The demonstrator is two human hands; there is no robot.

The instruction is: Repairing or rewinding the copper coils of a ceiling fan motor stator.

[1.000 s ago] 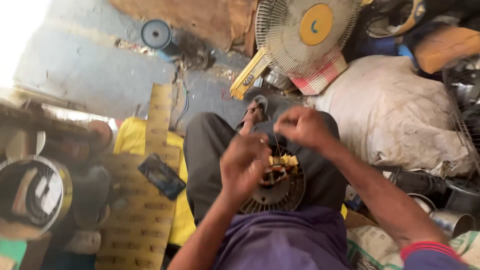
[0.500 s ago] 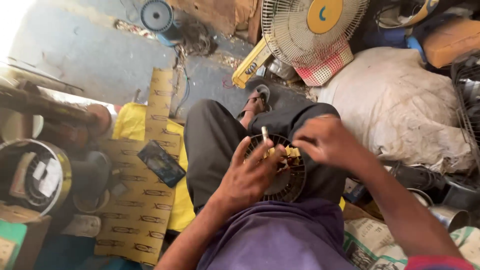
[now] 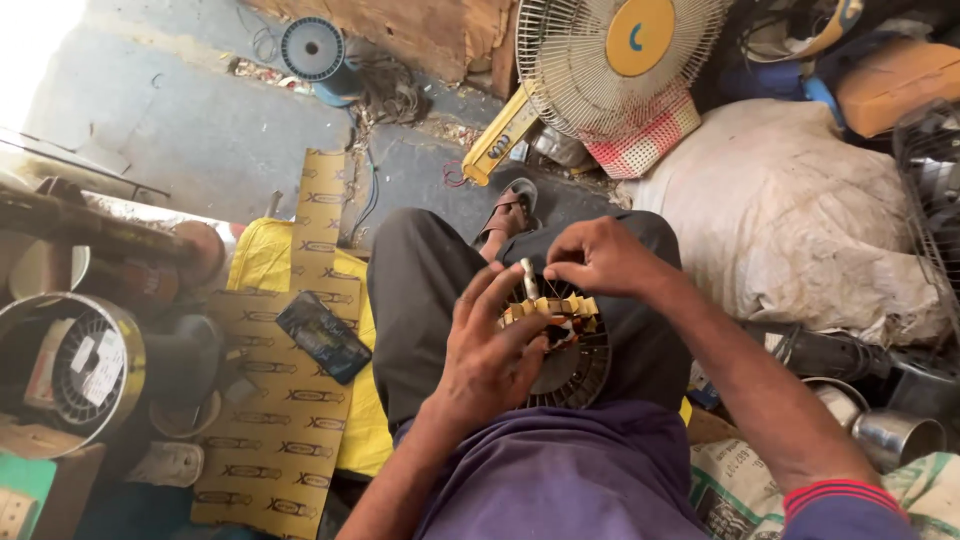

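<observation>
On your lap, resting across both thighs, sits the round slotted motor stator (image 3: 572, 365), dark and ribbed, with a run of yellowish insulation strips (image 3: 555, 307) standing up out of its upper edge; nothing holds it there but your legs and your grip. Your left hand (image 3: 490, 350) lies spread over the near-left rim, fingers half open and pressed against the core, with a pale sliver of a tool or paper strip (image 3: 527, 277) sticking up between the fingertips; your right hand (image 3: 600, 255) is curled nearly closed above the strips, fingertips pinched together, though whether it grips a strip or wire I cannot tell.

Mind the risks from this position; the stator is balanced on cloth, not on a bench, so a hard push down with your right hand could tip it off your knee toward the concrete floor (image 3: 200, 130); the strips look thin and upright, so a sideways press may well fold or tear them; the slot edges appear to be bare metal, and a slipping fingertip could be cut. Beside your left knee a dark phone (image 3: 323, 336) lies on the printed cardboard sheet (image 3: 280, 420); a falling core would likely land near it; the table fan (image 3: 620, 60) stands well apart beyond your foot.
</observation>
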